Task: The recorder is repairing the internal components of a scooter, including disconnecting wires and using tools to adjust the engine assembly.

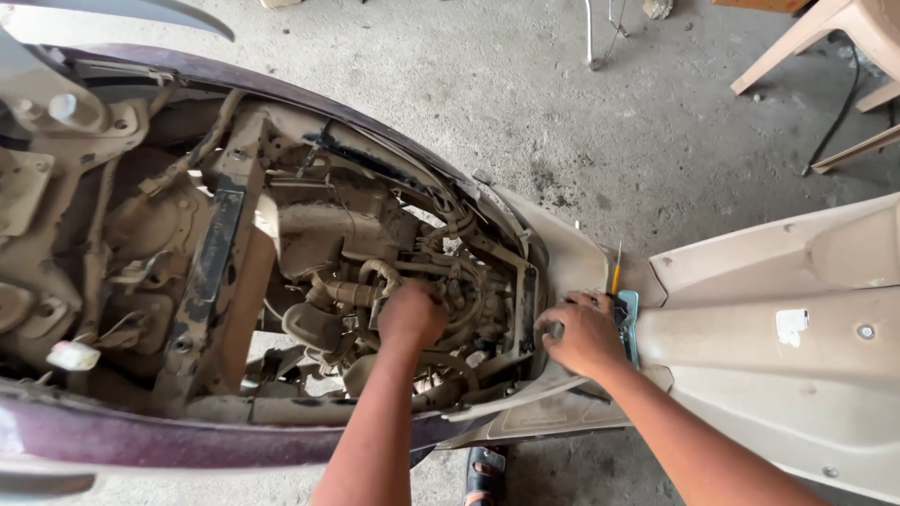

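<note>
A scooter lies opened up below me, its dusty engine bay (pixel 309 253) exposed inside a dark purple body shell (pixel 187 440). My left hand (pixel 410 314) reaches down into the bay, fingers curled around hoses and parts near the engine; what it grips is hidden. My right hand (pixel 581 333) rests closed on the front edge of the bay, next to a small blue-grey metal bracket (pixel 628 323). A thin yellow-handled tool (pixel 616 272) stands up just beyond that hand. Whether the right hand holds it is unclear.
A beige scooter floor panel (pixel 778 347) stretches off to the right. A sandalled foot (pixel 485 473) shows on the concrete floor (pixel 581 112) below. Pale plastic chair legs (pixel 806 37) and a black cable (pixel 839 112) are at the top right. A white connector (pixel 73 356) hangs at left.
</note>
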